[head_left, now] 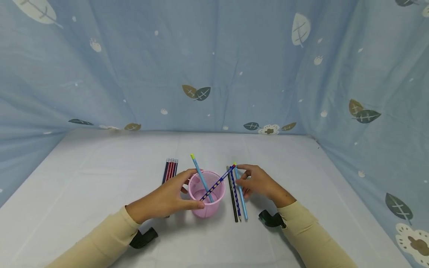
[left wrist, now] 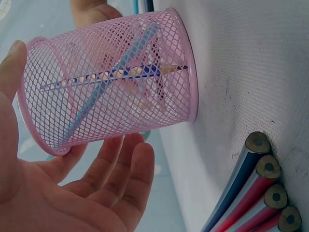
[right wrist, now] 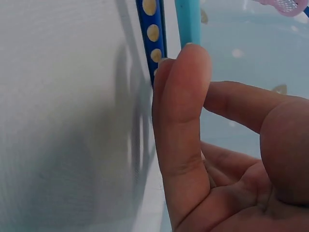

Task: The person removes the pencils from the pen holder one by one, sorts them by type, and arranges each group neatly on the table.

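My left hand (head_left: 174, 191) holds a pink mesh pencil cup (head_left: 205, 213) at its rim, thumb on the near side and fingers behind. Inside lean a light blue pencil (head_left: 197, 169) with a yellow end and a dark blue pencil (head_left: 220, 181) with pale dots, crossing each other. Right of the cup, my right hand (head_left: 256, 182) pinches another light blue pencil (right wrist: 188, 21); its fingers partly cover it. Alongside lie a dotted dark blue pencil (head_left: 236, 199) and a dark, nearly black pencil (head_left: 232, 201).
Several navy and red pencils (head_left: 170, 169) lie in a row left of the cup, partly behind my left forearm. A white cloth (head_left: 100, 163) covers the table. Blue leaf-print curtains (head_left: 214, 56) hang at the back and sides. Each wrist carries a black camera mount (head_left: 144, 238).
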The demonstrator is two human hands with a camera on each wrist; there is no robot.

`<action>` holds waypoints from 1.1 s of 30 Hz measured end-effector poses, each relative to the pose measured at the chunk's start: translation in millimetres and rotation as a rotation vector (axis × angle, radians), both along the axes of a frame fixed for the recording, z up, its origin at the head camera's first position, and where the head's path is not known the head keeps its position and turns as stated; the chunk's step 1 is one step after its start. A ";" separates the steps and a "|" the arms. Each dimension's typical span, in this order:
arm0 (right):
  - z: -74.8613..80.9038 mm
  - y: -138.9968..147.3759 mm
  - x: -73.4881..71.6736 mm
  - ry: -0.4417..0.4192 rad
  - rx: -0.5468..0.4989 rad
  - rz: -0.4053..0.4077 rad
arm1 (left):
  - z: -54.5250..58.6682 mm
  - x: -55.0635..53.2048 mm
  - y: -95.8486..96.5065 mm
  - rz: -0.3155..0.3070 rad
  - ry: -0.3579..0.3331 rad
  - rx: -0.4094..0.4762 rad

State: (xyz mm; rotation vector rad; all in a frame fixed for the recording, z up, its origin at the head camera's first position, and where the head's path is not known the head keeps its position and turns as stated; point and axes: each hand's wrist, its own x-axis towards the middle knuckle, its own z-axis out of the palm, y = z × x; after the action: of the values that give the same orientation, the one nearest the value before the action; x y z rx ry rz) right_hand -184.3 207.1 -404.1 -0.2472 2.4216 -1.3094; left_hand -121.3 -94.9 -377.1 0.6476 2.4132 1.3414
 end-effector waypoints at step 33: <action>30.8 -19.9 27.1 0.116 -0.175 0.138 | -4.3 -0.1 -0.1 0.004 -0.002 0.018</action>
State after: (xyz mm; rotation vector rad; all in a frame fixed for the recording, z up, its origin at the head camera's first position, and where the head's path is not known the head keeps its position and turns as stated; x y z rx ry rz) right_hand -157.2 187.3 -373.3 -0.5418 2.3355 -1.4809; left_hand -121.4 -95.0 -381.4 0.6458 2.4053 1.3660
